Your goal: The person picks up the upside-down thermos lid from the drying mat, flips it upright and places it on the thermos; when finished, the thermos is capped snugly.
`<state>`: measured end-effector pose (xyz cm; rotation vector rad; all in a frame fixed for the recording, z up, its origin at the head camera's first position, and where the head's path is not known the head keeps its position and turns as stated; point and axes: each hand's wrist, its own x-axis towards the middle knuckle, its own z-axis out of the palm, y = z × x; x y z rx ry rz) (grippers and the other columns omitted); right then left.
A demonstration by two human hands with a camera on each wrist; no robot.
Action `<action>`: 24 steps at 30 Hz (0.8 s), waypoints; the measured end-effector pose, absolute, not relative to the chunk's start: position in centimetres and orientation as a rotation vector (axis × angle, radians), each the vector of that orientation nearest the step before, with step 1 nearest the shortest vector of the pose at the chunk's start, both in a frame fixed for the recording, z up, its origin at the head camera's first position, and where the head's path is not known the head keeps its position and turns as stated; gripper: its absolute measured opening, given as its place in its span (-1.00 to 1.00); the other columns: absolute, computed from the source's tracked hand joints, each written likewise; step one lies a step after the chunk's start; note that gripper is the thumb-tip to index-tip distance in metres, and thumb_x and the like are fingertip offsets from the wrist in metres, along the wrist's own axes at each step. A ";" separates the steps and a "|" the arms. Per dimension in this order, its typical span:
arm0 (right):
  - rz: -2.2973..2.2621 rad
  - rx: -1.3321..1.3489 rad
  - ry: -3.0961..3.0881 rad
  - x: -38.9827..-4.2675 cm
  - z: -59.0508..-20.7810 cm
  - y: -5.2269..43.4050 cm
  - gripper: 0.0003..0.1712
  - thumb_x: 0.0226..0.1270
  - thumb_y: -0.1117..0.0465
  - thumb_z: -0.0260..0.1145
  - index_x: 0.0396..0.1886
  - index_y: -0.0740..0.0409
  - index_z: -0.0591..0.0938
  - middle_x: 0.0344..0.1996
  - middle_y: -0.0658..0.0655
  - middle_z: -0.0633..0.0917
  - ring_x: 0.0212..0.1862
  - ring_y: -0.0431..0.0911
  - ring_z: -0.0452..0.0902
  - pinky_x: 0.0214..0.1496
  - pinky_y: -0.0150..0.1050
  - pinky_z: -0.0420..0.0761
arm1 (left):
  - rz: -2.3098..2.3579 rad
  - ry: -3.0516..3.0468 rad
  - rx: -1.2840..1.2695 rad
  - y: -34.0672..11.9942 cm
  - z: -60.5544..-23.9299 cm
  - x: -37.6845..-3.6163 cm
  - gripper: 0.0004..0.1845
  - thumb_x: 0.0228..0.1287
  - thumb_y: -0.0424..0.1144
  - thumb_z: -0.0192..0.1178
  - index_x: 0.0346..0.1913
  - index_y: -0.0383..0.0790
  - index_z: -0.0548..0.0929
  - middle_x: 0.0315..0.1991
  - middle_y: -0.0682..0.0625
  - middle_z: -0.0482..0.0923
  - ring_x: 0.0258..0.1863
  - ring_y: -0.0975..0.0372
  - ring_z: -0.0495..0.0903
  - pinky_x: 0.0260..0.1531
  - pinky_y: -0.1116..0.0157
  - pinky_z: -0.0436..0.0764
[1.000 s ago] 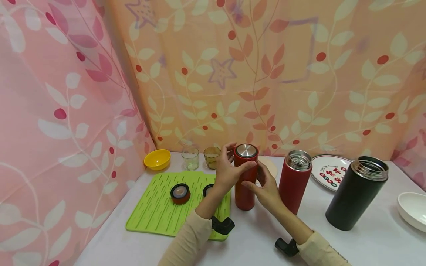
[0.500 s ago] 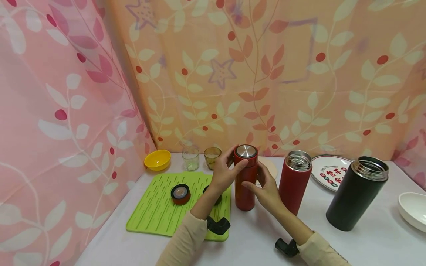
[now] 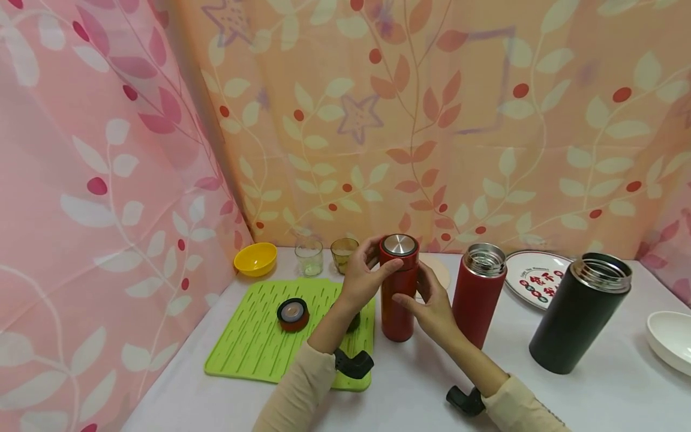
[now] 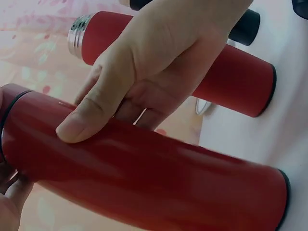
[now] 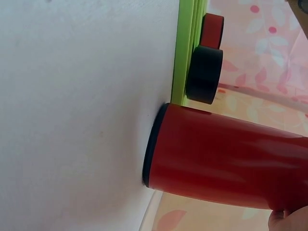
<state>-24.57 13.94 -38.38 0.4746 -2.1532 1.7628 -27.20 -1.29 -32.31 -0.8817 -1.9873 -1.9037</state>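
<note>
A red thermos bottle [image 3: 398, 300] stands upright on the white table, just right of the green mat [image 3: 254, 342]. It wears a red cap with a steel top [image 3: 399, 245]. My left hand [image 3: 372, 264] curls round that cap, thumb in front and fingers behind. The right hand [image 3: 420, 295] grips the bottle's body lower down from the right. In the left wrist view the right hand's thumb [image 4: 77, 126] presses on the red bottle [image 4: 159, 178]. The right wrist view shows the bottle's base [image 5: 159, 149] on the table.
A red cap [image 3: 293, 314] and a black cap [image 5: 204, 74] lie on the mat. An open red thermos [image 3: 477, 294] and an open black one [image 3: 580, 312] stand to the right. A yellow bowl [image 3: 255, 258], two glasses [image 3: 309, 258], a plate [image 3: 534, 279] and a white bowl [image 3: 669, 339] ring the table.
My left hand has turned a little round the cap and its wrist has swung left. The bottle and the right hand stay where they were.
</note>
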 end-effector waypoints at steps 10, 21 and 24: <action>1.762 0.432 -2.192 -24.4 -38.2 14.0 -0.14 0.11 0.12 0.37 0.37 -0.04 0.16 0.33 0.09 0.31 0.35 0.04 0.23 0.32 0.00 0.25 | -1.825 -2.026 -0.668 0.0 -32.2 -26.5 -0.21 -0.05 -0.01 0.40 0.21 -0.28 0.29 0.15 -0.14 0.40 0.11 0.11 0.48 0.16 0.20 0.45; 1.779 0.468 -2.156 -24.6 -38.4 14.0 -0.14 0.11 0.17 0.37 0.37 0.00 0.16 0.31 0.11 0.34 0.33 0.03 0.27 0.31 0.01 0.27 | -1.963 -1.998 -0.882 -1.4 -32.2 -27.4 -0.41 0.13 -0.35 0.26 0.24 -0.31 0.34 0.11 -0.25 0.47 0.12 0.03 0.49 0.17 0.14 0.44; 1.787 0.468 -2.153 -24.7 -38.4 13.9 -0.14 0.11 0.17 0.37 0.37 0.00 0.16 0.31 0.11 0.34 0.33 0.04 0.26 0.32 0.01 0.26 | -1.980 -2.007 -0.929 -1.7 -32.1 -27.4 -0.40 0.19 -0.32 0.22 0.30 -0.26 0.30 0.18 -0.23 0.42 0.18 0.04 0.44 0.23 0.14 0.37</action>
